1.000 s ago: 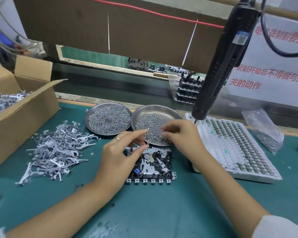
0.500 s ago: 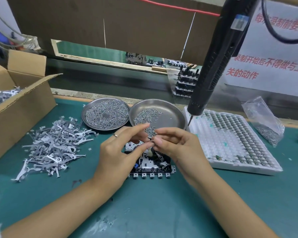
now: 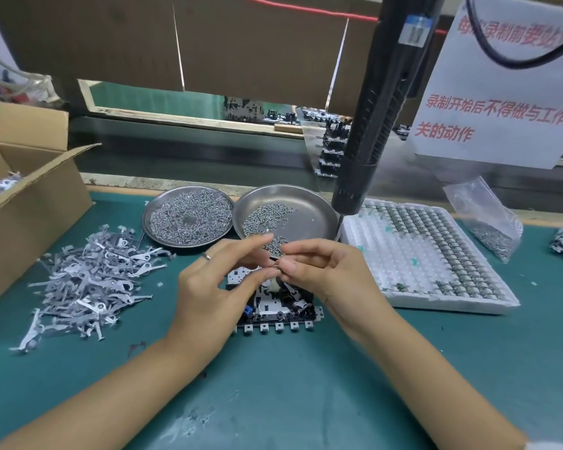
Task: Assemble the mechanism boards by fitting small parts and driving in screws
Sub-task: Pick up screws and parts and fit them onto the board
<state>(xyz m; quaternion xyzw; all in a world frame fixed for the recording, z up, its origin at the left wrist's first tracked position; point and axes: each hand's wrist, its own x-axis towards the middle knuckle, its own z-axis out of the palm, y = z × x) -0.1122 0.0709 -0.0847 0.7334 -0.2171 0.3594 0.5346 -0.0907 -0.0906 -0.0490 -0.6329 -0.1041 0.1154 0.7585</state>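
Both hands meet above the mechanism board, pinching a tiny part.

The left hand (image 3: 208,287) and right hand (image 3: 319,271) have closed fingertip to fingertip on a small part (image 3: 276,265), orientation unclear; a second ago they were apart. The mechanism board (image 3: 280,311) lies flat beneath them, long edge crosswise. Beyond them, two dishes (image 3: 316,216) hold screws.
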